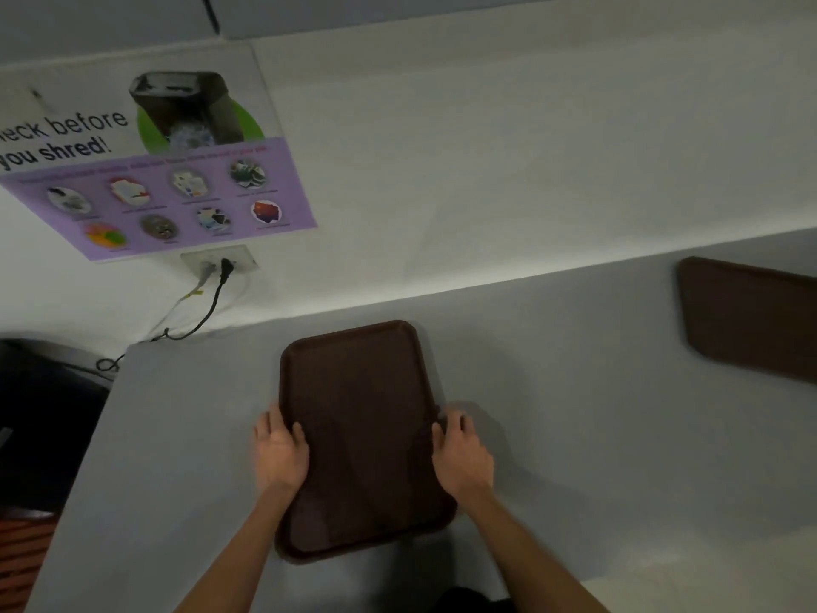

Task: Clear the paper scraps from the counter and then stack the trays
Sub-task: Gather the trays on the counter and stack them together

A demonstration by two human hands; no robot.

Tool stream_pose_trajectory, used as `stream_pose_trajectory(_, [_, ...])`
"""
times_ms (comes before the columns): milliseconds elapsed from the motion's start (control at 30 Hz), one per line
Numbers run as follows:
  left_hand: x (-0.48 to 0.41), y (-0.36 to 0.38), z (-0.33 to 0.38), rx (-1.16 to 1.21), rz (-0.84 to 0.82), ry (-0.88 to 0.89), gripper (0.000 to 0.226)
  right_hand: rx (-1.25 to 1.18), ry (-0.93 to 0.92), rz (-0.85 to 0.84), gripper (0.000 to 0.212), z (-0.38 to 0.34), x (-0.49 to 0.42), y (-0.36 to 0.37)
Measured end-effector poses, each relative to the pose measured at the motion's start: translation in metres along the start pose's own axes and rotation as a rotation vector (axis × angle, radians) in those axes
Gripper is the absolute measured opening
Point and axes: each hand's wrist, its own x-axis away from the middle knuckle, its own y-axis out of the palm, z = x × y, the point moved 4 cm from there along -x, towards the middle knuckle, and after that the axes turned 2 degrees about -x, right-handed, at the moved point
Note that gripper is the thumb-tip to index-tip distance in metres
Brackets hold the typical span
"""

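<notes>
Brown tray [360,418] flat on counter, second brown tray [751,320] far right

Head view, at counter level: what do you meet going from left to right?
dark machine → left hand → held brown tray → right hand → second brown tray

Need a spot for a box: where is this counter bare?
Bare counter lies between the middle tray and the right tray, and left of the middle tray to the counter's edge. Crowded: the middle, where left hand and right hand grip that tray; cords trail at the back-left corner.
</notes>
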Motion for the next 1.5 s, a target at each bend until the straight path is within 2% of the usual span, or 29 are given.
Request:
stream_pose_trajectory(133, [0.013,-0.003,0.080,0.132,0.015,0.193,0.046,-0.109,0.002,0.141,0.048,0.039,-0.009,-0.042])
stream_pose_trajectory(433, [0.061,0.065,0.308,0.316,-0.065,0.494,0.021,-0.238,0.078,0.506,0.023,0.194,-0.038,-0.193])
stream_pose_trajectory(600, [0.106,0.144,0.432,0.429,-0.182,0.466,0.017,-0.223,0.117,0.629,0.022,0.318,-0.065,-0.285])
stream_pose_trajectory(833, [0.175,0.245,0.578,0.379,-0.350,0.387,0.020,-0.165,0.238,0.606,0.022,0.508,-0.099,-0.389])
stream_pose_trajectory(1033, [0.186,0.327,0.644,0.261,-0.494,0.267,0.021,-0.117,0.477,0.547,0.030,0.638,-0.124,-0.445])
stream_pose_trajectory(1233, [0.193,0.359,0.698,0.321,-0.558,0.195,0.043,-0.206,0.700,0.387,0.055,0.707,-0.144,-0.458])
stream_pose_trajectory(1300, [0.188,0.371,0.707,0.308,-0.571,0.199,0.038,-0.245,0.688,0.348,0.052,0.711,-0.150,-0.453])
stream_pose_trajectory(1400, [0.175,0.387,0.700,0.241,-0.524,0.190,0.039,-0.330,0.728,0.375,0.035,0.713,-0.153,-0.448])
stream_pose_trajectory(1500, [0.174,0.372,0.685,0.250,-0.473,0.150,0.023,-0.447,0.733,0.459,0.028,0.702,-0.149,-0.449])
